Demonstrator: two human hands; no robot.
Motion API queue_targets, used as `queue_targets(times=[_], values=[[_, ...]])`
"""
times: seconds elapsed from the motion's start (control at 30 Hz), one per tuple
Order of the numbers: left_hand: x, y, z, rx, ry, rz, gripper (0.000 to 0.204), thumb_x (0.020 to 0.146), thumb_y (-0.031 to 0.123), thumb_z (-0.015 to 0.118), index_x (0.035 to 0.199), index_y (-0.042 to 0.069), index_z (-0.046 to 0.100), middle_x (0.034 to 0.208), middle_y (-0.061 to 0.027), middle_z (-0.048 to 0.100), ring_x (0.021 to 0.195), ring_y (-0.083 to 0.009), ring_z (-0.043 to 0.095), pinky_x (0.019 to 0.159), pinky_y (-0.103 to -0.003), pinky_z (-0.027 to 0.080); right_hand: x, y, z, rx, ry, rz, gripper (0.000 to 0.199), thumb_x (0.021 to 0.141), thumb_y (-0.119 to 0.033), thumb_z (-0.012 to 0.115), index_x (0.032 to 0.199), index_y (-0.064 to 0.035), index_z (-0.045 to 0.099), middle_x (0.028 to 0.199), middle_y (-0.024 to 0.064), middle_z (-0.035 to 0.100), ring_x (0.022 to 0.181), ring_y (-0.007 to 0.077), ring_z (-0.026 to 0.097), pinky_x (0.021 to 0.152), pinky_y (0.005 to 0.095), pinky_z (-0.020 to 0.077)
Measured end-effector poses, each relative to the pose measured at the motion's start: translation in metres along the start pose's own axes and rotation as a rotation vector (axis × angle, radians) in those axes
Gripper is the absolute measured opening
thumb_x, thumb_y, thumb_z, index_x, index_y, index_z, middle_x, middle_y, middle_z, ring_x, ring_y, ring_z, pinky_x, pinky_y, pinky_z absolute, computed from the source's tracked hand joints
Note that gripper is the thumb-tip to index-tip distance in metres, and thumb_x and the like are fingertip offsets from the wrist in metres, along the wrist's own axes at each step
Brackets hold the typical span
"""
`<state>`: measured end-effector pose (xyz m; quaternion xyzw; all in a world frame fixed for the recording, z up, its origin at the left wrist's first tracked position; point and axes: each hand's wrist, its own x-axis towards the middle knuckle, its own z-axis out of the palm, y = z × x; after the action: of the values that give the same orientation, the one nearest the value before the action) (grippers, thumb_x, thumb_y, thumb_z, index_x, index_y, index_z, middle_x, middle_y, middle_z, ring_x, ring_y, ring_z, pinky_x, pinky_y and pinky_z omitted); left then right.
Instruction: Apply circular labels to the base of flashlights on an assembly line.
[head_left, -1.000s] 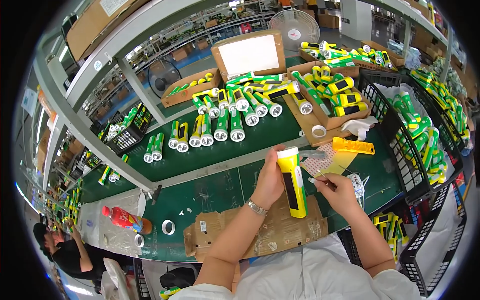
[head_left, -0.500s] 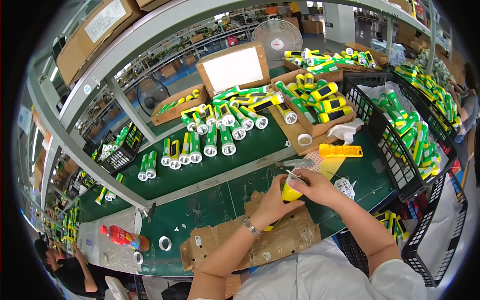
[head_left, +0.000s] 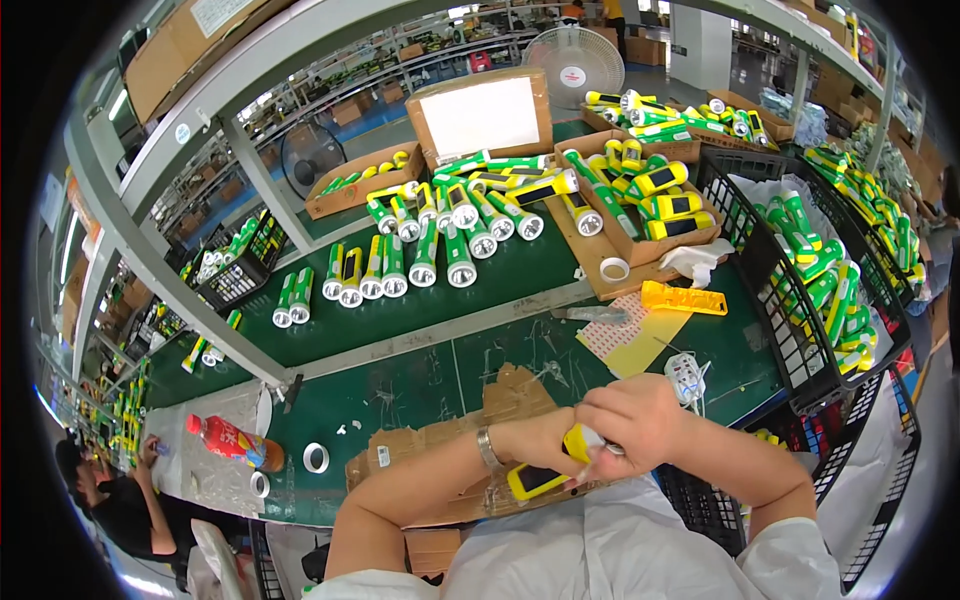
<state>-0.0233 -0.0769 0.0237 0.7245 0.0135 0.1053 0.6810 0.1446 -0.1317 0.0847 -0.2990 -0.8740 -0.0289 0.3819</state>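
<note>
A yellow flashlight (head_left: 533,481) with a dark panel on its side lies slanted in my hands, close to my body. My left hand (head_left: 540,438), with a metal watch on its wrist, is wrapped round the flashlight's body. Over its head end my right hand (head_left: 630,418) is closed, and the fingers hide most of that end. A bit of white shows between the hands; I cannot make out what it is. Below them lies a torn piece of brown cardboard (head_left: 410,455) on the green table (head_left: 400,400).
Green and yellow flashlights (head_left: 425,252) stand in rows beyond a metal strip. A box of flashlights (head_left: 650,245) and a black crate (head_left: 780,300) are at the right. Nearer lie a sticker sheet (head_left: 615,335), a yellow plastic piece (head_left: 683,298), a power strip (head_left: 685,378) and a drink bottle (head_left: 235,443).
Both hands have come down nearer my body with the flashlight. The flashlight is now tilted, its panel side in view, and my right hand has closed over its head end.
</note>
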Motion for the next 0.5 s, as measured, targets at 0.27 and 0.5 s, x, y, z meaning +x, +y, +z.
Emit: queue_targets(times=[0.27, 0.5], values=[[0.017, 0.041, -0.023, 0.391, 0.24, -0.647, 0.031, 0.075, 0.025, 0.066, 0.089, 0.001, 0.053, 0.068, -0.0067, 0.061, 0.059, -0.0168, 0.062, 0.053, -0.028, 0.049, -0.017, 0.04, 0.049, 0.28, -0.13, 0.557, 0.03, 0.081, -0.027, 0.046, 0.094, -0.0009, 0.052, 0.088, 0.019, 0.057, 0.08, 0.0374, 0.055, 0.068, 0.0421, 0.0446], [0.019, -0.015, -0.048, 1.215, 0.469, -0.66, 0.049, 0.065, 0.036, 0.07, 0.091, 0.0, 0.049, 0.072, -0.0156, 0.063, 0.066, -0.0306, 0.063, 0.057, -0.038, 0.051, -0.019, 0.101, 0.113, 0.495, -0.182, 1.082, 0.044, 0.09, -0.032, 0.029, 0.087, 0.0039, 0.053, 0.087, 0.0256, 0.057, 0.087, 0.0412, 0.053, 0.077, 0.0429, 0.0407]])
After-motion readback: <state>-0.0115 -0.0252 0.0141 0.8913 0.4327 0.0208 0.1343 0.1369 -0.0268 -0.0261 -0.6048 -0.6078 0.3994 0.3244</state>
